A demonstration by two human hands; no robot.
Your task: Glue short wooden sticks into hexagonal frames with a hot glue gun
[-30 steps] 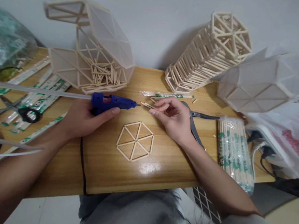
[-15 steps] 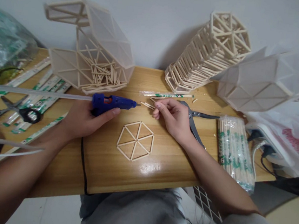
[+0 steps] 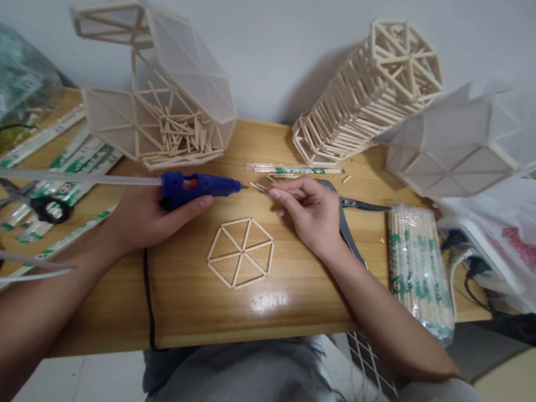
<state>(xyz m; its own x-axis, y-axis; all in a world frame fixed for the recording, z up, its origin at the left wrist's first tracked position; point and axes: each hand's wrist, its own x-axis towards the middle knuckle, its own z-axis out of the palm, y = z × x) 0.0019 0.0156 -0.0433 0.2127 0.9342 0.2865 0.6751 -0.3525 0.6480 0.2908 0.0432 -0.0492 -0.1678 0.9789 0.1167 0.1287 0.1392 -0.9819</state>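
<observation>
"Across the wooden table (image 3: 195,314), the left hand (image 3: 150,218) wraps snugly round the blue glue gun (image 3: 198,188)!"
"And the right hand (image 3: 311,215)? Fingers curled nearly together; can't tell whether they grip anything."
"Stick hexagon (image 3: 243,251) flat between, nearer the front edge."
"Smallest, short sticks (image 3: 256,187) by those fingers: picking one seems the step; next calls for a clean pinch."

Single head-worn view, looking forward and down from above the wearer's lap (image 3: 236,381) at bottom centre, close over the tabletop (image 3: 186,310) across mid-frame, left hand (image 3: 150,218) left of centre, right hand (image 3: 312,217) right of centre, pale wall (image 3: 273,50) along the top.
</observation>
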